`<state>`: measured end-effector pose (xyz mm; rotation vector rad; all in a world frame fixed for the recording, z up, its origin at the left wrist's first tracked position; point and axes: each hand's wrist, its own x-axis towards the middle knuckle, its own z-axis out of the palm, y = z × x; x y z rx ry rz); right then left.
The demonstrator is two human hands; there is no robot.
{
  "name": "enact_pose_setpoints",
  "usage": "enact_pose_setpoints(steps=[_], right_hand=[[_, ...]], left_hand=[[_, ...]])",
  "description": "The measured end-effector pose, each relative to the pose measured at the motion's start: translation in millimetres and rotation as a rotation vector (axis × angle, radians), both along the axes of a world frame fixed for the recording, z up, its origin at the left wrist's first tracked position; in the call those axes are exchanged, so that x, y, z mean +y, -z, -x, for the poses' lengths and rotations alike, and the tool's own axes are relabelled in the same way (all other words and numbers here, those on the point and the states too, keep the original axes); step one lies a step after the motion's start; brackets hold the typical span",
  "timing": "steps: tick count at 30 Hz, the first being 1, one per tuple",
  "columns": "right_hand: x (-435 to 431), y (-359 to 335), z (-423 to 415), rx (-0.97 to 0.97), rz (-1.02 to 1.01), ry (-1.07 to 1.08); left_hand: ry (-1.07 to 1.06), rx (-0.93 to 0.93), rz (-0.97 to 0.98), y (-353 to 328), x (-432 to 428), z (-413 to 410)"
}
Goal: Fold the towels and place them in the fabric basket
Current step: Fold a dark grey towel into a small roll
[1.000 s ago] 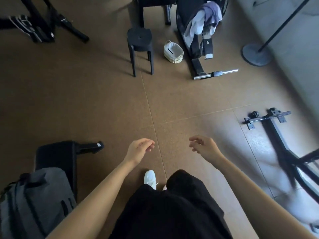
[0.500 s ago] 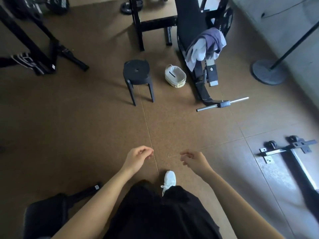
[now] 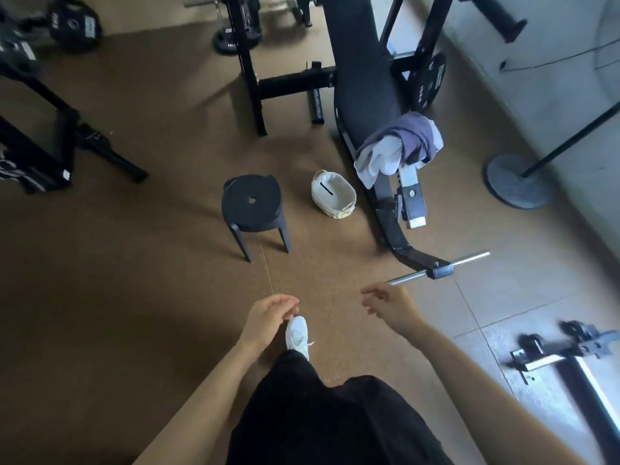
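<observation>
Task status: not yet started, judged from the layout. Towels (image 3: 399, 146), purple-grey and white, unfolded, draped in a heap over the lower end of the weight bench (image 3: 362, 78), hanging over its edge. No folded towel visible anywhere.

Fabric basket (image 3: 333, 194): on the floor (image 3: 134, 297), just beside the bench frame, between it and the black stool (image 3: 253, 203). Interior pale and apparently empty.

Left hand (image 3: 268, 318): low in view, fingers loosely curled, nothing held. Right hand (image 3: 391, 305): fingers partly spread, nothing held. Both well apart from the towels and the basket, above bare floor, with a white shoe (image 3: 297, 333) below the left hand.

Remaining steps, by estimate: approach the bench, lift one towel from the heap, fold, place in the basket, repeat for each further towel. Number of towels in the heap: cannot tell; at least two colours present.
</observation>
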<state>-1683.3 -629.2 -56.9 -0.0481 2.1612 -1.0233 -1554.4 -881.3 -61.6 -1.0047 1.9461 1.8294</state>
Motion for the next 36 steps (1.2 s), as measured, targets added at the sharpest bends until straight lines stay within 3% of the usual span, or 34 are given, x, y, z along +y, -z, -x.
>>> enact_pose_setpoints(steps=[3,12,20,28,36], right_hand=[[-32.7,-4.5,60.3,0.02,0.0,0.053],[-88.2,3.6,228.9,-0.037,0.03,0.21],[-99.3,47.3,411.8,-0.094,0.049,0.241],[-127.4,44.8,570.6,-0.014,-0.007,0.256],[-141.4,79.6,657.0,0.032,-0.171,0.529]], left_hand=[[0.068,0.014,-0.029,-6.1,-28.9,76.5],[0.309,0.086,0.136,-10.3,-93.3,292.8],[0.368,0.045,0.253,-7.6,-117.2,479.9],[0.344,0.045,0.281,-25.8,-150.2,633.7],[0.769,0.072,0.249,37.5,-135.6,820.1]])
